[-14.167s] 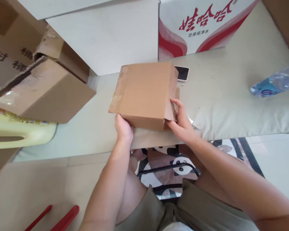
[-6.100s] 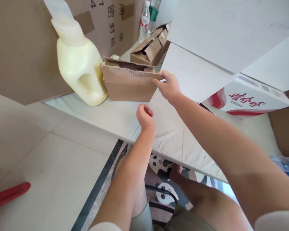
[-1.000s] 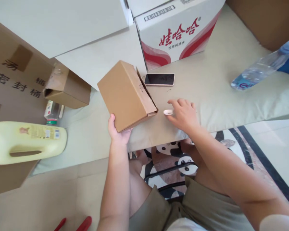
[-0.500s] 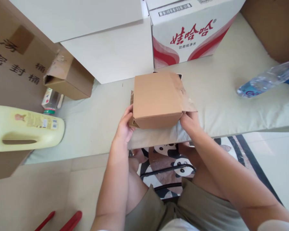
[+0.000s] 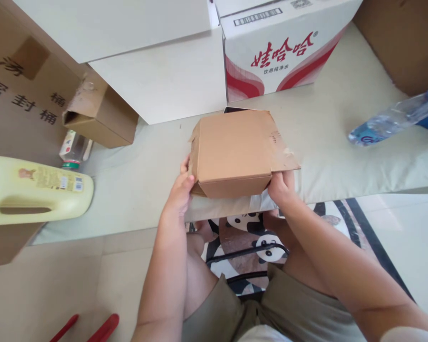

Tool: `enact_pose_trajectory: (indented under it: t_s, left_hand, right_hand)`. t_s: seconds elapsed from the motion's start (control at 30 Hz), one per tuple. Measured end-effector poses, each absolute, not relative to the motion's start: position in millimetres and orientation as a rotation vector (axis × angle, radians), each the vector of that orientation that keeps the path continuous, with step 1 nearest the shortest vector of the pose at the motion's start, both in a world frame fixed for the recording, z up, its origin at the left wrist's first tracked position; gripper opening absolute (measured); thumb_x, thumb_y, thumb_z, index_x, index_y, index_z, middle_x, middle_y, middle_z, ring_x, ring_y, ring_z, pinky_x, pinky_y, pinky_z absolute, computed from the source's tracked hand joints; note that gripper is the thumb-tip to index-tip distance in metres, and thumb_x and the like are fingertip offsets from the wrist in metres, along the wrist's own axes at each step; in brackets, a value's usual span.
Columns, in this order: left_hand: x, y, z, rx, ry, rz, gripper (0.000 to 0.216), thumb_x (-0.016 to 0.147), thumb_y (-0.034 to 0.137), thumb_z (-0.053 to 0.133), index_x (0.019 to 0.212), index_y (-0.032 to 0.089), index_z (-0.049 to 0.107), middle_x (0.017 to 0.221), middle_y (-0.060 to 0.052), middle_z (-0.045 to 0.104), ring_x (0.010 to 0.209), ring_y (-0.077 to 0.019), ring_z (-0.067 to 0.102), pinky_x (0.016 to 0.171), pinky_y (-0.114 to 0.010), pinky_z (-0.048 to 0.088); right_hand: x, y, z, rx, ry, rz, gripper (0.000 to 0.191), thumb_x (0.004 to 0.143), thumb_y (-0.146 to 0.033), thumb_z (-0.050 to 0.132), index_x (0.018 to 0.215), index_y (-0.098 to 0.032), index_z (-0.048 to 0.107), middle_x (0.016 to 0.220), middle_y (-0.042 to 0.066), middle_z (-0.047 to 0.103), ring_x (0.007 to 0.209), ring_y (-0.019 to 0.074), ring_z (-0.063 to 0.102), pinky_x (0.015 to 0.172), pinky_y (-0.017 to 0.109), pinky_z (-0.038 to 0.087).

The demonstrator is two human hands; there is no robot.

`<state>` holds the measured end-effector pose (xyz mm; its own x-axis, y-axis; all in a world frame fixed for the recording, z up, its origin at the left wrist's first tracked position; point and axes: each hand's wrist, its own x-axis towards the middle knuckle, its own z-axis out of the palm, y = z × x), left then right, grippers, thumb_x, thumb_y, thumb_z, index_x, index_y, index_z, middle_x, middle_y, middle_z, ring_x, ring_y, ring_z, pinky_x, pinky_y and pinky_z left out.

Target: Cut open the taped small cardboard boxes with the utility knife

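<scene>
A small brown cardboard box (image 5: pixel 235 147) is held between my two hands over the front of the cloth-covered surface. Its end flaps stick out at the left and right. My left hand (image 5: pixel 180 192) grips the left end, with the thumb near the lower left corner and the fingers against the flap. At the right end, my right hand (image 5: pixel 282 186) has its fingers tucked under the right flap, so their tips are hidden. A dark-edged flat thing (image 5: pixel 233 109) shows partly behind the box.
White cartons (image 5: pixel 164 80) and a red-and-white water carton (image 5: pixel 271 66) stand at the back. To the left are an open cardboard box (image 5: pixel 107 114), a small bottle (image 5: pixel 71 149) and a yellow jug (image 5: pixel 39 190). A clear water bottle (image 5: pixel 388 121) lies right.
The box has tipped a little and its left and right flaps now spread wider. My left hand has shifted slightly left and down, its thumb now showing on the box's left side.
</scene>
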<state>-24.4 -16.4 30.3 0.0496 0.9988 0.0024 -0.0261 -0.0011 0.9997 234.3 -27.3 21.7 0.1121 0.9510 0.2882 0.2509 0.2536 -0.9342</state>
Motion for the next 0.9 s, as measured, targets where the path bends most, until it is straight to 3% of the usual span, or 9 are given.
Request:
enact_pose_trajectory:
  t_s: [0.1, 0.2, 0.27, 0.33, 0.5, 0.6, 0.73, 0.83, 0.9]
  left_hand:
    - [-26.8, -10.7, 26.1, 1.195, 1.346, 1.332, 0.068, 0.073, 0.078, 0.06, 0.116, 0.026, 0.068, 0.141, -0.01, 0.055, 0.126, -0.0311, 0.056, 0.102, -0.043, 0.049]
    - [-28.8, -6.2, 24.3, 1.188, 1.637, 1.468, 0.061, 0.078, 0.077, 0.053, 0.085, 0.018, 0.069, 0.106, -0.011, 0.067, 0.098, -0.0255, 0.065, 0.086, -0.038, 0.052]
    - [-29.3, -5.3, 25.1, 1.242, 1.798, 1.473, 0.063, 0.079, 0.078, 0.05, 0.06, 0.018, 0.057, 0.074, -0.006, 0.061, 0.075, -0.0208, 0.06, 0.071, -0.034, 0.049]
    - [-28.8, -5.8, 26.9, 1.285, 1.849, 1.431, 0.064, 0.081, 0.077, 0.047, 0.053, 0.02, 0.047, 0.059, -0.001, 0.048, 0.06, -0.0167, 0.05, 0.059, -0.031, 0.041]
    - [-26.7, -8.5, 32.5, 1.224, 1.685, 1.555, 0.045, 0.084, 0.063, 0.058, 0.07, 0.02, 0.057, 0.06, 0.002, 0.049, 0.056, -0.0126, 0.046, 0.053, -0.024, 0.035]
    - [-26.5, -11.1, 36.8, 1.092, 1.518, 1.61, 0.031, 0.081, 0.047, 0.062, 0.068, 0.019, 0.063, 0.061, 0.001, 0.054, 0.057, -0.0121, 0.05, 0.053, -0.023, 0.036]
    - [-25.7, -13.4, 38.8, 0.901, 1.315, 1.627, 0.016, 0.068, 0.032, 0.06, 0.069, 0.02, 0.07, 0.065, -0.002, 0.065, 0.059, -0.0161, 0.059, 0.053, -0.025, 0.042]
    - [-25.8, -10.4, 36.8, 0.918, 1.348, 1.591, 0.01, 0.066, 0.025, 0.062, 0.068, 0.02, 0.07, 0.065, -0.001, 0.066, 0.063, -0.0164, 0.062, 0.058, -0.026, 0.048]
    - [-26.3, -7.2, 37.1, 0.992, 1.396, 1.51, 0.014, 0.068, 0.021, 0.07, 0.082, 0.022, 0.073, 0.082, -0.001, 0.071, 0.08, -0.0169, 0.066, 0.071, -0.026, 0.052]
  right_hand:
    - [233.7, -25.1, 26.8, -1.216, -1.33, 0.691, 0.035, 0.096, -0.05, 0.042, 0.091, -0.024, 0.065, 0.087, 0.008, 0.069, 0.098, 0.0282, 0.067, 0.087, 0.044, 0.055]
    - [234.9, -24.1, 25.2, -1.154, -1.404, 0.702, 0.032, 0.094, -0.051, 0.047, 0.094, -0.024, 0.064, 0.093, 0.007, 0.069, 0.097, 0.0265, 0.066, 0.088, 0.044, 0.055]
    - [233.4, -24.9, 21.6, -1.066, -1.439, 0.798, 0.034, 0.091, -0.053, 0.053, 0.112, -0.026, 0.059, 0.109, 0.007, 0.068, 0.105, 0.0259, 0.065, 0.091, 0.043, 0.055]
    - [229.5, -26.4, 19.1, -0.994, -1.443, 0.942, 0.05, 0.086, -0.051, 0.063, 0.127, -0.028, 0.048, 0.122, 0.009, 0.064, 0.11, 0.0252, 0.064, 0.089, 0.041, 0.056]
    - [223.9, -27.4, 28.9, -1.238, -1.285, 0.92, 0.054, 0.077, -0.043, 0.074, 0.122, -0.025, 0.052, 0.103, 0.006, 0.067, 0.089, 0.0219, 0.066, 0.072, 0.036, 0.056]
    - [230.3, -24.2, 35.4, -1.341, -1.123, 0.915, 0.034, 0.08, -0.05, 0.068, 0.1, -0.023, 0.061, 0.087, 0.003, 0.067, 0.08, 0.0202, 0.065, 0.066, 0.033, 0.053]
    - [240.7, -15.9, 29.3, -1.359, -0.779, 1.089, 0.044, 0.081, -0.066, 0.058, 0.068, -0.024, 0.053, 0.061, -0.001, 0.056, 0.066, 0.0188, 0.062, 0.055, 0.029, 0.049]
    - [243.5, -11.2, 23.9, -1.291, -0.736, 1.066, 0.039, 0.078, -0.062, 0.063, 0.07, -0.025, 0.056, 0.068, 0.0, 0.063, 0.078, 0.0212, 0.066, 0.066, 0.032, 0.054]
    - [243.4, -11.1, 24.2, -1.211, -0.809, 1.044, 0.037, 0.079, -0.061, 0.061, 0.077, -0.025, 0.061, 0.077, 0.002, 0.068, 0.087, 0.0234, 0.068, 0.075, 0.035, 0.055]
